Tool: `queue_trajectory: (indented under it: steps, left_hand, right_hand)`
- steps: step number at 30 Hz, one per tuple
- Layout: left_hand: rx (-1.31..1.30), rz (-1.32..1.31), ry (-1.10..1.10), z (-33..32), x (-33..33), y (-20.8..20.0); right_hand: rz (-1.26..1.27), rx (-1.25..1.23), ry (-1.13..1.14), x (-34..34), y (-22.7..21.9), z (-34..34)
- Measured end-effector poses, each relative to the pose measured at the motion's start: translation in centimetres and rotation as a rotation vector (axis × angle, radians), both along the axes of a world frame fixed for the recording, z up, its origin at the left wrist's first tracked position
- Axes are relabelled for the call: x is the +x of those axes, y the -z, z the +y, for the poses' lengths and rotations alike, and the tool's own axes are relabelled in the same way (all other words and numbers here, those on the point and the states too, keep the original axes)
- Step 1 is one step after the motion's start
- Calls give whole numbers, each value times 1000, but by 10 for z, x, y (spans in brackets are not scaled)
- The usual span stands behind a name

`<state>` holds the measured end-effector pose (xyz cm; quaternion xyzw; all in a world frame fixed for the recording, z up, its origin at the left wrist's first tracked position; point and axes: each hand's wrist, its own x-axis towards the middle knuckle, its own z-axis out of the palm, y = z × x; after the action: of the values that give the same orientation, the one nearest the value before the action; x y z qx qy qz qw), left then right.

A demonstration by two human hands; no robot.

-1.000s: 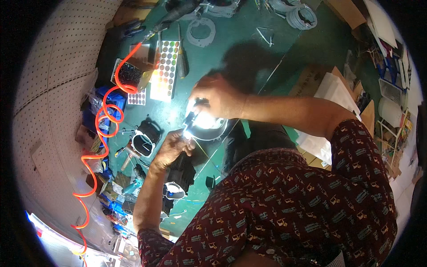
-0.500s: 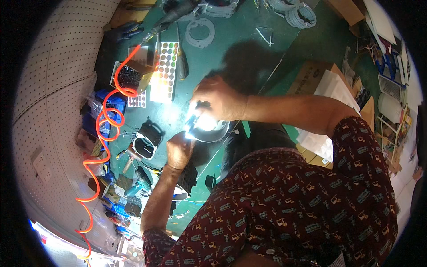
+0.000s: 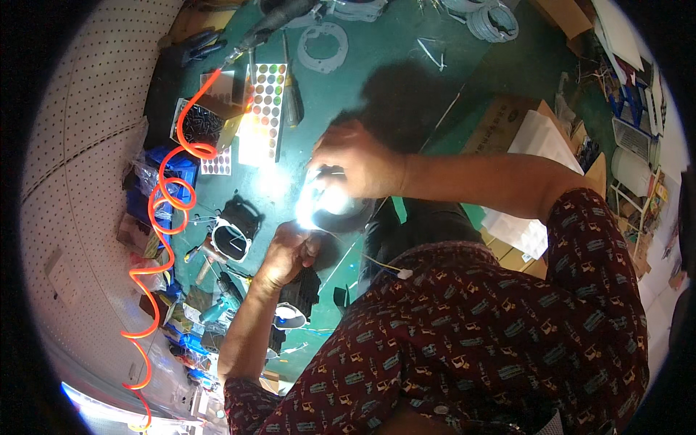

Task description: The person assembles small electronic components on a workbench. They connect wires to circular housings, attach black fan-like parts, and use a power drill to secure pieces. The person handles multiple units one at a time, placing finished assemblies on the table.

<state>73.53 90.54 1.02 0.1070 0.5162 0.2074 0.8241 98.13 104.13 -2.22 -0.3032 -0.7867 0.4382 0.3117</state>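
Note:
A round pale housing (image 3: pixel 353 217) with a glaring white glow in its middle sits between my hands. My right hand (image 3: pixel 357 158) wraps over its far rim, fingers closed on it. At the near left edge, my left hand (image 3: pixel 287 254) is closed, fingertips against the glare; what they pinch is washed out. A thin wire (image 3: pixel 366 255) runs from beside my left fingers toward my shirt, ending in a small white connector (image 3: pixel 404 274).
Left of the hands lie a sticker sheet (image 3: pixel 264 116), a screw box (image 3: pixel 199 123), a dark ring-fronted housing (image 3: pixel 232 241) and a teal power tool (image 3: pixel 217 308). A coiled orange hose (image 3: pixel 170 188) crosses there. Flat grey rings (image 3: pixel 322 47) lie beyond; a cardboard box (image 3: pixel 500 123) stands right.
My left hand has drawn slightly down and left from the housing. The thin wire and its white connector now stretch toward my shirt. My right hand keeps its hold.

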Motion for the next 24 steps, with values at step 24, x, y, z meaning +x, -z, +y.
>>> queue_trajectory:
  steps: [24]
  left_hand:
    - [1065, 1245, 828, -13, 23, 14]
  right_hand:
    - [27, -17, 7, -2, 0, 3]
